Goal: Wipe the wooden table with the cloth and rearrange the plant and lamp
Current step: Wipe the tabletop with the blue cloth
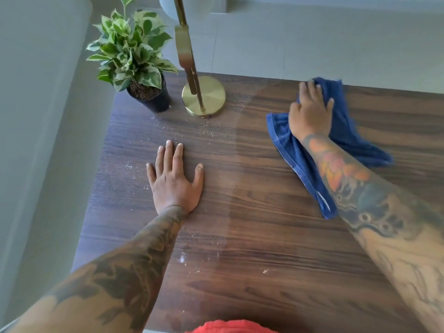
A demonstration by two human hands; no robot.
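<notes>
In the head view, the blue cloth was pressed flat under the open-palmed right hand near the wooden table's far edge, the left hand was spread empty, and overlapping strokes toward the crumbs, potted plant and brass lamp were judged best.

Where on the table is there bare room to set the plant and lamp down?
Bare wood between the left hand and the blue cloth, and along the near edge. Crowded at the far left corner: plant and lamp stand close together.
</notes>
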